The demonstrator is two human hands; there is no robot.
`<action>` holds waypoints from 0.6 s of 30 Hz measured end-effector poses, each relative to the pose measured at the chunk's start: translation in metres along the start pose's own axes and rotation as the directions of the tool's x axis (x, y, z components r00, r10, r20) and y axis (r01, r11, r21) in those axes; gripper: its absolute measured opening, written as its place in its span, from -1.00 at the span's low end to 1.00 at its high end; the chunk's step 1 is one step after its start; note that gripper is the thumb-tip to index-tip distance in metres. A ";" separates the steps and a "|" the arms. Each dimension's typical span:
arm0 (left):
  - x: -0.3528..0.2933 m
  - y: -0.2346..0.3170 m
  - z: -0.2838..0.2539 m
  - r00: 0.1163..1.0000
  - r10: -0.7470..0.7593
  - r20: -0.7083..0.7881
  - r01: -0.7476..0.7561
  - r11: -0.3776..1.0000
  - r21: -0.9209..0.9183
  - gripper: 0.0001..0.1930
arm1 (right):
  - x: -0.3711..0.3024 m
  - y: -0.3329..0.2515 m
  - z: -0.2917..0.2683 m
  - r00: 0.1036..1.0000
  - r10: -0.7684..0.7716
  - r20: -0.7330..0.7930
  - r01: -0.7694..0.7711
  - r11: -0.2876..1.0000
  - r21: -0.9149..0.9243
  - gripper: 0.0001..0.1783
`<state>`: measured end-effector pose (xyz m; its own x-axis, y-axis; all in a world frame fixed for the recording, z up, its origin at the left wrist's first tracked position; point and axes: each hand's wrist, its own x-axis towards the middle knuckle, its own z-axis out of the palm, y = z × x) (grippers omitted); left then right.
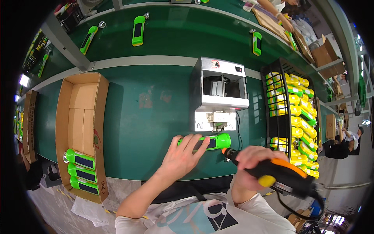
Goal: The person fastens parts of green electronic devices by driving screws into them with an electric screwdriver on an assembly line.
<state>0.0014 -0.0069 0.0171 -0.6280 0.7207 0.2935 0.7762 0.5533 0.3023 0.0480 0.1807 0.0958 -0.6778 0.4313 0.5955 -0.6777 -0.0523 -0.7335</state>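
On the green bench [148, 128], a bright green solar flashlight [223, 141] lies crosswise in front of me. My left hand [183, 154] is closed over its left part, fingers wrapped across the dark panel and hiding some of it. My right hand [253, 162] grips a black and orange electric screwdriver [288, 175], its cord trailing below. The tool's orange-ended tip [224, 151] is beside the flashlight's wide head; whether they touch I cannot tell. Just beyond the flashlight stands a silver metal machine [222, 101], probably a screw feeder.
Left, a cardboard box [102, 128] holds several green flashlights [83, 173] at its near end. A black crate [278, 126] of yellow-and-green flashlights [298, 123] is at right. Across the frame bar, flashlights [138, 31] lie on a green belt. Another person's hand [287, 25] works far right.
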 end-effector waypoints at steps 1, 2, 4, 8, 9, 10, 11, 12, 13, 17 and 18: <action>0.003 0.000 0.000 1.000 0.017 0.000 -0.017 1.000 -0.001 -0.34 | 0.008 -0.010 0.001 0.998 -0.026 -0.048 0.026 1.000 -0.015 -0.37; 0.006 0.000 0.000 1.000 0.027 0.008 -0.027 1.000 -0.011 -0.31 | 0.020 -0.015 -0.001 0.997 -0.065 -0.045 0.066 0.997 0.027 -0.34; 0.007 -0.002 -0.002 0.998 0.049 0.032 -0.048 0.999 -0.022 -0.28 | 0.038 -0.005 -0.002 0.988 -0.147 -0.056 0.152 0.985 0.088 -0.23; 0.005 -0.003 -0.002 0.999 0.012 0.042 -0.009 0.997 -0.072 -0.27 | 0.054 0.014 0.001 0.991 -0.124 -0.055 0.127 0.990 0.058 -0.20; 0.005 -0.003 -0.001 0.999 -0.006 0.041 0.009 0.997 -0.077 -0.27 | 0.057 0.019 -0.001 0.991 -0.132 0.024 0.131 0.990 0.049 -0.21; 0.006 -0.003 0.001 0.999 0.002 0.047 0.002 0.997 -0.081 -0.27 | 0.059 0.023 -0.004 0.985 -0.137 0.103 0.133 0.990 0.039 -0.21; 0.007 -0.004 0.001 0.999 -0.004 0.041 0.008 0.996 -0.091 -0.30 | 0.059 0.028 -0.006 0.986 -0.135 0.096 0.133 0.991 0.033 -0.21; 0.008 -0.004 0.001 0.999 -0.013 0.034 0.017 0.995 -0.100 -0.33 | 0.060 0.031 -0.009 0.981 -0.133 0.139 0.126 0.990 0.060 -0.21; 0.009 -0.003 0.001 0.999 -0.010 0.038 0.014 0.995 -0.102 -0.33 | 0.060 0.035 -0.011 0.974 -0.131 0.183 0.117 0.989 0.088 -0.20; 0.010 -0.004 0.000 0.999 -0.014 0.044 0.018 0.994 -0.106 -0.39 | 0.057 0.042 -0.013 0.961 -0.187 0.203 0.176 0.982 0.072 -0.17; 0.009 -0.005 0.001 0.999 -0.010 0.046 0.015 0.995 -0.095 -0.40 | 0.056 0.043 -0.013 0.961 -0.183 0.207 0.179 0.983 0.038 -0.17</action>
<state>-0.0076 -0.0028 0.0173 -0.6328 0.7335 0.2481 0.7581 0.5215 0.3916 -0.0150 0.2139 0.0937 -0.5868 0.2373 0.7742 -0.7982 -0.0086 -0.6024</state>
